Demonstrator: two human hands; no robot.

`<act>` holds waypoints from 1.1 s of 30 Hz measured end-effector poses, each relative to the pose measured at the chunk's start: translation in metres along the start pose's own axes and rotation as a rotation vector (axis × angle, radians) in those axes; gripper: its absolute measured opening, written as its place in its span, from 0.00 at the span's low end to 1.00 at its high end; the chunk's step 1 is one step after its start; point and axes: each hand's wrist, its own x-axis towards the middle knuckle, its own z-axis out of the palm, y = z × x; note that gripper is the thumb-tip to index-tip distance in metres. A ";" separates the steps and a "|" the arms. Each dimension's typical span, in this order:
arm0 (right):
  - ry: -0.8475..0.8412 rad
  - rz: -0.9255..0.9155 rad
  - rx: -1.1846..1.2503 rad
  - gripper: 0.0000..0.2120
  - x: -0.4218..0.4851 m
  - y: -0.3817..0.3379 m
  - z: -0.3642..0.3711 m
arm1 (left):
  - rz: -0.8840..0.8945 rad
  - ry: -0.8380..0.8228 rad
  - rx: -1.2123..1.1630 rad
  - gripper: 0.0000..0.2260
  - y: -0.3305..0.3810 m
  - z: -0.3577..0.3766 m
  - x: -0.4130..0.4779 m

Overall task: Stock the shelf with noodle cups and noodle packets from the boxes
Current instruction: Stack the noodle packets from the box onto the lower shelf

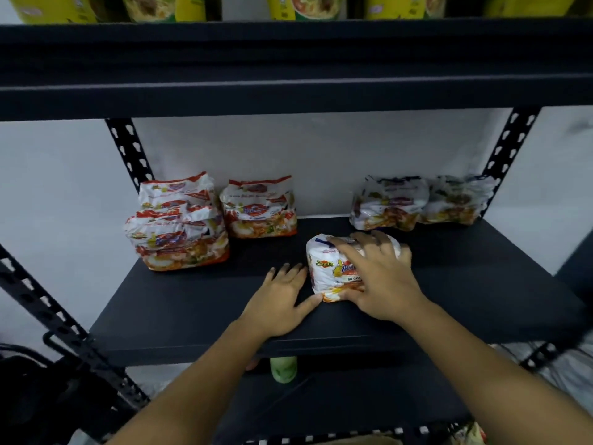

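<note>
A white noodle packet bundle (327, 268) lies on the black shelf board (192, 303), near the middle. My right hand (382, 277) lies spread over its top, fingers fairly straight, thumb at the near edge. My left hand (282, 300) rests flat on the board just left of the bundle, its thumb touching the bundle's near corner. Red-and-white packet bundles (179, 232) are stacked at the back left, with another red-and-white bundle (260, 207) beside them. Two blue-trimmed bundles (390, 203) (455, 200) stand at the back right.
A higher shelf beam (288, 69) spans the view overhead, with yellow-green noodle packs (305, 6) on it. Perforated black uprights (128, 149) (503, 149) frame the bay. A green cup (283, 369) shows under the board, and a lower shelf (321, 409) lies beneath.
</note>
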 end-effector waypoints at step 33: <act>0.000 0.414 -0.242 0.55 0.012 0.242 0.037 | 0.013 -0.122 0.130 0.39 0.123 0.047 0.117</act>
